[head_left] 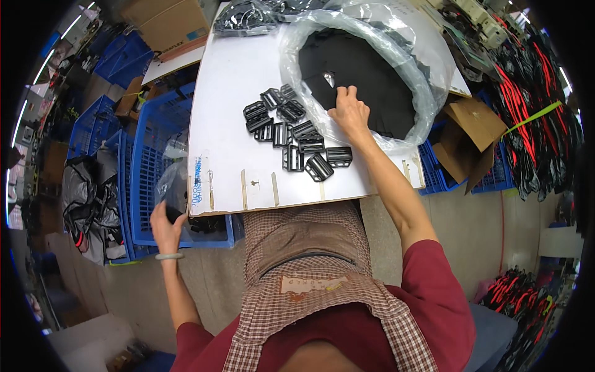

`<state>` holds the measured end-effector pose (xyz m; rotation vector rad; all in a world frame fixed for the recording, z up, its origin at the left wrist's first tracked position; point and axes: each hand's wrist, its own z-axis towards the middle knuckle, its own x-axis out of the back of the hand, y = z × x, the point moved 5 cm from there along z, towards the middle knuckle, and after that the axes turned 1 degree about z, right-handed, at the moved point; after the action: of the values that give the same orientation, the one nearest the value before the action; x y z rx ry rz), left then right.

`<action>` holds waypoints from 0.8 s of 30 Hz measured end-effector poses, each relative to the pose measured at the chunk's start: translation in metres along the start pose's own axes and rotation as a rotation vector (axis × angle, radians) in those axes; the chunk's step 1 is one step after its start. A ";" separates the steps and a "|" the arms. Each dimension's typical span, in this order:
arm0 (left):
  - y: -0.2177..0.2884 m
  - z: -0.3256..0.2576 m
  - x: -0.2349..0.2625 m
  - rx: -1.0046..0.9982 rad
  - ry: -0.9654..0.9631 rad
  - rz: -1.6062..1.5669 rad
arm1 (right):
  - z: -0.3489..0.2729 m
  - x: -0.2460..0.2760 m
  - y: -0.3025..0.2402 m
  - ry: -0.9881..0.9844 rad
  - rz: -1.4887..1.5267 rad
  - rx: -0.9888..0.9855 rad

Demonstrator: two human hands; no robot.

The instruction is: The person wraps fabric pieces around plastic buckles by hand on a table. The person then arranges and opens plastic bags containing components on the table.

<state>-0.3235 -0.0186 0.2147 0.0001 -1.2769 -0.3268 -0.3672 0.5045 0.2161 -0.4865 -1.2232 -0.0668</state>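
Head view: right hand (351,115) over plastic bag (289,65), left hand (166,229) at blue crate (146,142), either one's grip unclear from here.

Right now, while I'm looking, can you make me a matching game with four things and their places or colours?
Things:
1. Left hand
2. Right hand
3. Black buckles
4. Right sleeve

Places or colours:
A. Dark red
B. Grouped on the white tabletop
C. At the blue basket
D. At the opening of the clear plastic bag

Pairs: 1-C, 2-D, 3-B, 4-A
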 end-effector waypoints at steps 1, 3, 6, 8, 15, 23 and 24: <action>0.028 0.006 -0.004 0.010 -0.011 -0.200 | 0.000 0.002 0.003 0.039 -0.015 0.007; 0.112 0.019 -0.011 -0.001 -0.042 -0.481 | -0.004 0.007 0.008 0.068 -0.037 0.025; 0.224 0.031 -0.046 -0.316 -0.141 -0.734 | -0.007 0.041 0.008 0.314 0.159 0.031; 0.263 0.040 -0.073 -0.178 -0.196 -0.661 | -0.009 0.070 0.003 0.445 0.397 0.079; 0.261 0.037 -0.077 -0.207 -0.100 -0.304 | -0.099 0.069 -0.032 -0.209 1.250 -0.120; 0.259 0.028 -0.071 -0.335 0.130 -0.300 | -0.125 0.047 -0.052 -0.133 1.469 -0.136; 0.241 0.031 -0.075 -0.028 -0.138 -0.710 | -0.124 0.053 -0.053 -0.054 1.470 -0.081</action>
<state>-0.3133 0.2345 0.1967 0.4209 -1.3790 -0.9662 -0.2548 0.4190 0.2504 -1.3495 -0.6711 1.1471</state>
